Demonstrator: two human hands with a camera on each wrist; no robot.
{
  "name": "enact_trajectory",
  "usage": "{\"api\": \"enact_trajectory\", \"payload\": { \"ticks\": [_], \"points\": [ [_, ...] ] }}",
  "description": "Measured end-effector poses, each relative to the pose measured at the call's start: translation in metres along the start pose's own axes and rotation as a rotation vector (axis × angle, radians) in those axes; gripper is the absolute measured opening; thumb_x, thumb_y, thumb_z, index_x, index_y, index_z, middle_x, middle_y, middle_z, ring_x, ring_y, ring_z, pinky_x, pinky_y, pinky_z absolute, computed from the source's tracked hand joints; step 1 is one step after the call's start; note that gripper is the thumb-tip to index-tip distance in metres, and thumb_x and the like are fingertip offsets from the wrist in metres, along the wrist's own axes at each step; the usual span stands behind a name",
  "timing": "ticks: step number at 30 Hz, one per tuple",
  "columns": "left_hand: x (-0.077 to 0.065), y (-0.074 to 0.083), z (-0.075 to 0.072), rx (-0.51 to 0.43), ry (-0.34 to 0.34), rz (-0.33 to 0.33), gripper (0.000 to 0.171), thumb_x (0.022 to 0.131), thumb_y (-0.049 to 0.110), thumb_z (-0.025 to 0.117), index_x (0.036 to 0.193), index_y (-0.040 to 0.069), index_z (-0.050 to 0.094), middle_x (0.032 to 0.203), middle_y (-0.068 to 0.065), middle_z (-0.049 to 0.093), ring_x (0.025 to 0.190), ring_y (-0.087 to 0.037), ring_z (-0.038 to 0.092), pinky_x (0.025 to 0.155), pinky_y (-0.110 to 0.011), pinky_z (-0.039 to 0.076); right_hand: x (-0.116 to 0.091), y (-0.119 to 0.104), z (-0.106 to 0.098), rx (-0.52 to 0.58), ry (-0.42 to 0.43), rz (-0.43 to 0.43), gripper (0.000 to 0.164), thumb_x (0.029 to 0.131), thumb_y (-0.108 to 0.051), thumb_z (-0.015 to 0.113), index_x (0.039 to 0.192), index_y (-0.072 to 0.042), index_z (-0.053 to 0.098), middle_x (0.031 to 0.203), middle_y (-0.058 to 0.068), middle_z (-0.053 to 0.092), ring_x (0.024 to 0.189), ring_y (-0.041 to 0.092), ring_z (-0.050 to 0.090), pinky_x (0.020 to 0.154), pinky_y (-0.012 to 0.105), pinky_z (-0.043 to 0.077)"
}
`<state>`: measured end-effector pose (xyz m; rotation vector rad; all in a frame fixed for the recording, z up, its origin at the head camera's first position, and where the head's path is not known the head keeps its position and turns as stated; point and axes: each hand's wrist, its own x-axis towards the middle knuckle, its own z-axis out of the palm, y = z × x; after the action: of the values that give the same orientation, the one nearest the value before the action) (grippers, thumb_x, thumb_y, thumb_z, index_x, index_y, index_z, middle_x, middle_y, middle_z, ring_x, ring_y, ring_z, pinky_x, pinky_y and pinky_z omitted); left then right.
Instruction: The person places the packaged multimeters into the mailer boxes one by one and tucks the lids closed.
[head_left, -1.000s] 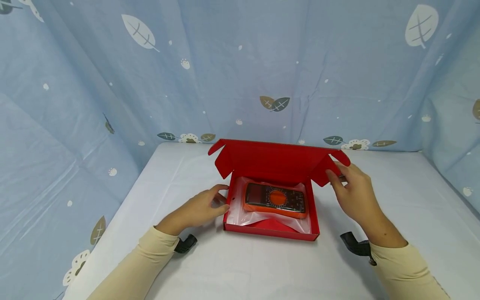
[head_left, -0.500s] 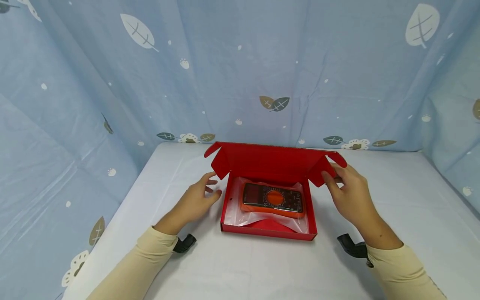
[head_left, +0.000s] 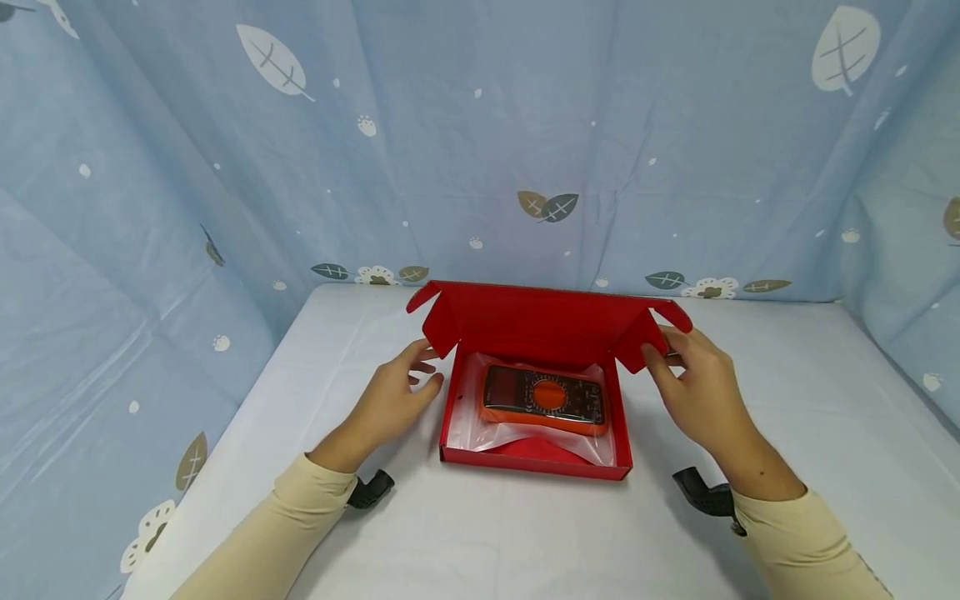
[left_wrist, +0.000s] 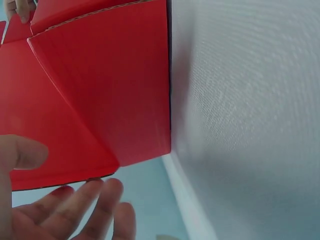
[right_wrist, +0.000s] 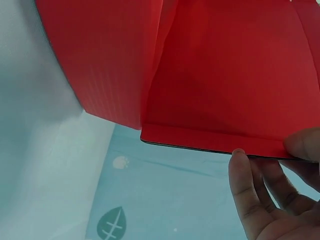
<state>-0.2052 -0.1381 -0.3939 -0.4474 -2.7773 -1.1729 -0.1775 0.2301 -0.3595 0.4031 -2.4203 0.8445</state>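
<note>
A red cardboard box (head_left: 536, 468) stands on the table with its lid (head_left: 532, 321) raised at the back. Inside lies an orange and black multimeter (head_left: 543, 398) on a clear plastic bag (head_left: 468, 429). My right hand (head_left: 701, 387) pinches the lid's right side flap (head_left: 641, 340), thumb on the inner face and fingers outside, as the right wrist view shows. At the left side flap (head_left: 441, 327), my left hand (head_left: 390, 400) has its fingertips at the edge. Its thumb (left_wrist: 30, 152) stays apart from the fingers, and the fingers are loosely bent.
A white cloth covers the table (head_left: 480, 542). Blue curtains (head_left: 480, 150) with leaf prints hang behind and at both sides. Black wrist mounts (head_left: 371, 489) stick out beneath both sleeves.
My left hand has left the box's left wall and moved up to the lid's left flap. The box has shifted slightly left. My right hand keeps its hold on the right flap.
</note>
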Motion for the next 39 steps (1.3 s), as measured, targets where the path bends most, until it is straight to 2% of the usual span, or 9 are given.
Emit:
{"api": "enact_trajectory", "payload": {
  "ticks": [9, 18, 26, 34, 39],
  "points": [
    [-0.0005, -0.0018, 0.0018, -0.045, -0.037, 0.047, 0.051, 0.095, 0.015, 0.062, 0.144, 0.007, 0.048, 0.135, -0.012, 0.063, 0.114, -0.026, 0.065, 0.093, -0.046, 0.055, 0.0000, -0.0019, -0.0005, -0.003, 0.007, -0.004, 0.032, 0.089, 0.006, 0.068, 0.120, 0.009, 0.063, 0.110, 0.025, 0.065, 0.089, 0.041, 0.070, 0.070, 0.055, 0.057],
    [-0.0001, -0.0036, 0.0058, -0.102, -0.084, 0.062, 0.065, 0.093, 0.010, 0.066, 0.151, 0.005, 0.038, 0.142, -0.012, 0.056, 0.113, -0.026, 0.066, 0.092, -0.044, 0.055, 0.0007, -0.0030, 0.0007, 0.021, 0.020, -0.007, 0.040, 0.087, 0.006, 0.071, 0.126, 0.006, 0.062, 0.114, 0.023, 0.066, 0.092, 0.040, 0.070, 0.073, 0.053, 0.057],
    [-0.0021, 0.0002, 0.0063, -0.115, -0.085, 0.122, 0.075, 0.087, 0.002, 0.072, 0.153, 0.004, 0.036, 0.143, -0.016, 0.055, 0.105, -0.027, 0.069, 0.090, -0.046, 0.056, 0.0011, -0.0025, 0.0007, 0.045, 0.013, -0.017, 0.044, 0.084, 0.010, 0.072, 0.127, 0.006, 0.062, 0.114, 0.021, 0.067, 0.092, 0.035, 0.070, 0.074, 0.048, 0.057],
    [-0.0022, -0.0006, 0.0058, -0.091, -0.101, 0.110, 0.078, 0.087, 0.001, 0.073, 0.154, 0.007, 0.034, 0.145, -0.014, 0.054, 0.106, -0.026, 0.069, 0.091, -0.045, 0.056, 0.0020, -0.0052, 0.0036, 0.109, 0.000, 0.012, 0.047, 0.086, 0.007, 0.072, 0.131, 0.006, 0.059, 0.117, 0.023, 0.065, 0.093, 0.038, 0.070, 0.075, 0.048, 0.055],
    [-0.0025, -0.0009, 0.0070, -0.087, -0.099, 0.112, 0.078, 0.087, 0.002, 0.073, 0.154, 0.007, 0.035, 0.145, -0.013, 0.054, 0.105, -0.026, 0.069, 0.091, -0.044, 0.057, 0.0007, -0.0068, 0.0042, 0.101, -0.008, 0.033, 0.049, 0.086, 0.006, 0.072, 0.133, 0.007, 0.057, 0.118, 0.024, 0.064, 0.093, 0.038, 0.071, 0.075, 0.048, 0.056]
  ]
}}
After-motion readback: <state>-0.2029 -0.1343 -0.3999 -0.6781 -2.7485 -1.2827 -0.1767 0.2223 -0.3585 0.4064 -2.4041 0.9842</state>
